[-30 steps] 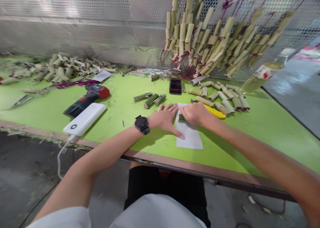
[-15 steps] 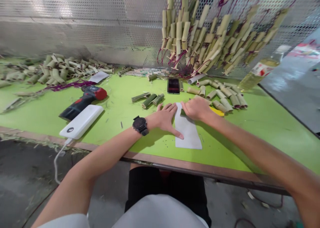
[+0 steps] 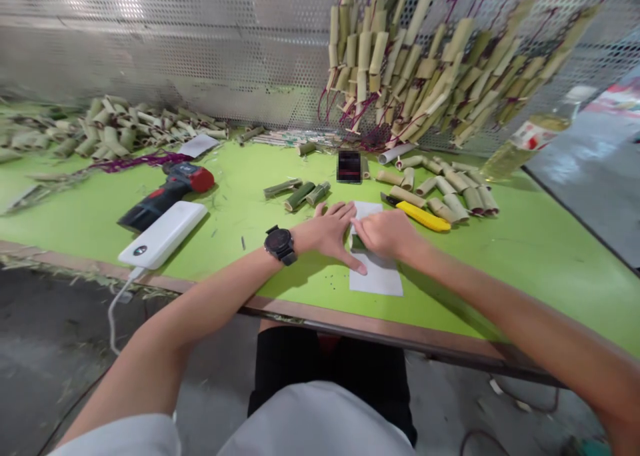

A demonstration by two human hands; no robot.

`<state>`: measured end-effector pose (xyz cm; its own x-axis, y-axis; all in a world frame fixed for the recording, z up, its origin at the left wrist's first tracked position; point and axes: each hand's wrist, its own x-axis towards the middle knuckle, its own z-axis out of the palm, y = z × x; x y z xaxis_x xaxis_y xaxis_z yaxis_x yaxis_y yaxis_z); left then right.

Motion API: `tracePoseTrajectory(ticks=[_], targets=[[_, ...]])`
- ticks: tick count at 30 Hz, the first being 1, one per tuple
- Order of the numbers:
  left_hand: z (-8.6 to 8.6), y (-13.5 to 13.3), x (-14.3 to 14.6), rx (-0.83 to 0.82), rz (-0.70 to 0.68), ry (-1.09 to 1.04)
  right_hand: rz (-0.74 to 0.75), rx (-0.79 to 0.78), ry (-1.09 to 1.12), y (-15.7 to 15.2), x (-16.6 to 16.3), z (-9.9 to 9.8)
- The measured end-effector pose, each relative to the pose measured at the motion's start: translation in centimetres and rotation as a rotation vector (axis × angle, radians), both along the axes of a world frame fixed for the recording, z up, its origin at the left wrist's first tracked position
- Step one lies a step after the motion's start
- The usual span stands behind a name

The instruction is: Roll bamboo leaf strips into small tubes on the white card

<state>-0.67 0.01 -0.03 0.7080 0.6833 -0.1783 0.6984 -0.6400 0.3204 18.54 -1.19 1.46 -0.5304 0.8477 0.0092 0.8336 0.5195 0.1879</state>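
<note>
A white sheet of sandpaper-like paper (image 3: 376, 277) lies flat on the green table (image 3: 525, 256) in front of me. My left hand (image 3: 331, 234), with a black watch on its wrist, lies flat with fingers stretched out on the sheet's left edge. My right hand (image 3: 384, 233) is closed over a small green bamboo piece (image 3: 357, 242) and presses it onto the sheet; most of the piece is hidden under the fingers.
A yellow utility knife (image 3: 419, 215) lies just right of the sheet, beside several cut bamboo tubes (image 3: 453, 193). Three green bamboo pieces (image 3: 299, 195), a phone (image 3: 349, 166), a white power bank (image 3: 161, 235) and a red drill (image 3: 167, 195) lie left. Strung bamboo bundles (image 3: 425, 69) hang on the mesh wall.
My right hand slid from the sheet's far end back toward me along the sheet, uncovering the yellow knife. My left hand stays flat on the sheet.
</note>
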Motion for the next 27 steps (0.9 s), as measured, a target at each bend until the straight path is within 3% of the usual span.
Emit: tracePoseTrajectory(ticks=[6,11,15,19,23,27], targets=[[0.0,-0.1,0.0,0.003,0.021,-0.016,-0.175,0.115,-0.059,3.0,0.9,0.0],[0.0,0.0,0.0,-0.001,0.006,-0.014,-0.029,0.001,0.018,-0.1,-0.3,0.0],[-0.1,0.0,-0.1,0.011,0.010,-0.024,-0.088,-0.025,0.060,-1.0,-0.2,0.6],[-0.1,0.0,-0.3,0.003,0.003,-0.028,-0.295,-0.110,0.401,0.4,1.6,0.9],[-0.1,0.0,-0.2,0.080,-0.079,-0.092,-0.419,-0.390,0.885,0.6,3.3,0.0],[0.0,-0.1,0.1,0.115,-0.200,-0.226,-0.506,-0.552,1.096,0.1,3.9,-1.3]])
